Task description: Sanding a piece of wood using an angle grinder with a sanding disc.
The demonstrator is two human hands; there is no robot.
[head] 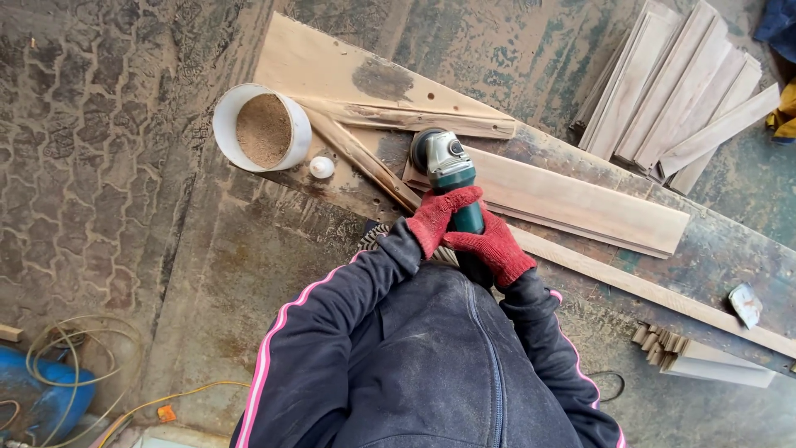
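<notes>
Over the bench (713, 241), I see my left hand (439, 217) and right hand (496, 247) both closed around the grinder (449, 170); its disc rests on a plank (580, 203).

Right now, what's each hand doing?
Left hand: closed around the green body of the angle grinder.
Right hand: closed on the grinder's rear handle, just behind the left.
</notes>
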